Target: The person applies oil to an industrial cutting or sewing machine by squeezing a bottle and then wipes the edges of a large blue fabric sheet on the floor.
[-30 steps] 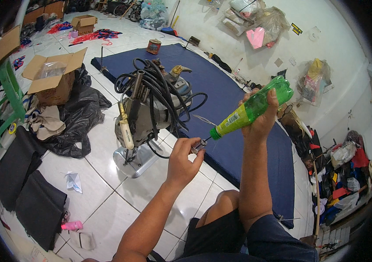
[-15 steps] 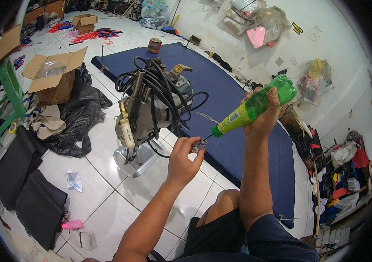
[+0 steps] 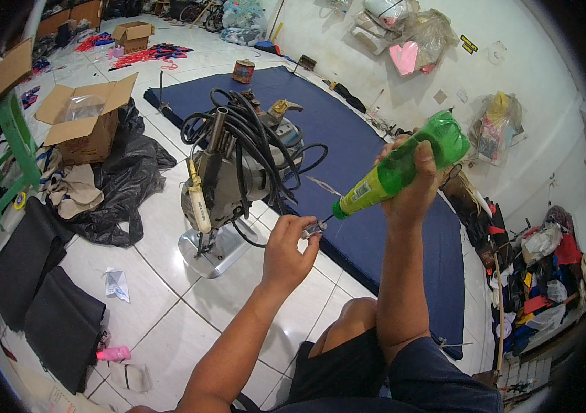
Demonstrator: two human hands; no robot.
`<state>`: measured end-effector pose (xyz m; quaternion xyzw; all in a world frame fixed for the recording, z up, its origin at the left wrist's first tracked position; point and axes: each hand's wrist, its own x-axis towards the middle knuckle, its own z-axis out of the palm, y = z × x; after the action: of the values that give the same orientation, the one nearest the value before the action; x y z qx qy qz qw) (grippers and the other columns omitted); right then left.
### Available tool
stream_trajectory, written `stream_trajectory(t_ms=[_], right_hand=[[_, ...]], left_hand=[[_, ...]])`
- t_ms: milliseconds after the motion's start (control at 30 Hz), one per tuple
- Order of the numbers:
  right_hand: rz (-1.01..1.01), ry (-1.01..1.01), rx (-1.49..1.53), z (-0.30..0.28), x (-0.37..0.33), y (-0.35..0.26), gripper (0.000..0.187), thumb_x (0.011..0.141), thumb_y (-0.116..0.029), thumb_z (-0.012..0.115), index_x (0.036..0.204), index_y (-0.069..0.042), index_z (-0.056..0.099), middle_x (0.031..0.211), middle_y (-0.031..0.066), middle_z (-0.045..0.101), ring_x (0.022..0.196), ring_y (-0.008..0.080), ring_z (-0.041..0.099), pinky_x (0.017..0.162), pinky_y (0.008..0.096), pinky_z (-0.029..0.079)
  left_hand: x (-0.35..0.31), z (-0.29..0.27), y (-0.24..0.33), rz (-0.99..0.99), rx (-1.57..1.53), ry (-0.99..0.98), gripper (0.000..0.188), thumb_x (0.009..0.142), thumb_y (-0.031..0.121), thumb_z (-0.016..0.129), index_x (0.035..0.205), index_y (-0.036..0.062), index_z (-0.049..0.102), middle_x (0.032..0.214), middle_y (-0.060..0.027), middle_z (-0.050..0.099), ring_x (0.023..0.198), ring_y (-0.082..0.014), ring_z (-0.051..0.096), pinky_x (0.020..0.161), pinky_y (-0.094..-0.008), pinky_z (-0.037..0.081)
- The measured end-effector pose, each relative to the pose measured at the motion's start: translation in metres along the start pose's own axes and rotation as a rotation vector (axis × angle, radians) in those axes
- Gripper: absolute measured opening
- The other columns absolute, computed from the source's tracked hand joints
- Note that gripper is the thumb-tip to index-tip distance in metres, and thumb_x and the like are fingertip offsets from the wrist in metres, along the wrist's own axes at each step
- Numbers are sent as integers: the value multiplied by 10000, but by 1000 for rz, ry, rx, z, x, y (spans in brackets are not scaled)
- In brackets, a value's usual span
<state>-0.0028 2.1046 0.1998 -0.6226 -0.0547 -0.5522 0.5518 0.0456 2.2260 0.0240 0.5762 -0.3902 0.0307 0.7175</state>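
Left hand (image 3: 287, 253) pinches small shiny cylinder (image 3: 312, 230) between thumb and fingers. Right hand (image 3: 411, 189) grips green bottle (image 3: 403, 165), tilted cap-down, thin dark spout (image 3: 328, 219) at cylinder's end. Left of hands, machine (image 3: 218, 198) with coiled black cable (image 3: 251, 134); blue mat (image 3: 351, 131) behind.

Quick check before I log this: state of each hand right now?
Left hand: closed, fingertips pinching a small cylinder.
Right hand: closed around the green bottle, tilted with its neck down.
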Motion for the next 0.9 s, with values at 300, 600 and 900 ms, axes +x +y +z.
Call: stream_trajectory(t_ms=[300, 600, 900], right_hand=[[43, -48, -61, -2, 1, 1, 448, 946, -395, 624, 1181, -29, 519, 891, 102, 588, 746, 218, 616, 621, 340, 530], [97, 25, -6, -10, 6, 7, 388, 949, -404, 614, 1094, -51, 543, 852, 94, 598, 723, 209, 631, 595, 329, 538], [127, 92, 32, -10, 7, 10, 356, 951, -403, 622, 1018, -63, 542, 821, 85, 596, 698, 205, 644, 574, 332, 561]], left_hand=[[0, -2, -6, 59, 84, -4, 250, 834, 30, 686, 1080, 14, 644, 1020, -120, 576, 918, -257, 628, 804, -355, 515], [1, -1, -1, 17, 48, 7, 271, 820, 22, 706, 1082, 16, 638, 1024, -115, 571, 899, -252, 628, 804, -355, 522], [1, 2, -4, 4, 8, 46, 269, 823, 44, 731, 1066, 20, 619, 1001, -106, 566, 863, -224, 611, 760, -338, 508]])
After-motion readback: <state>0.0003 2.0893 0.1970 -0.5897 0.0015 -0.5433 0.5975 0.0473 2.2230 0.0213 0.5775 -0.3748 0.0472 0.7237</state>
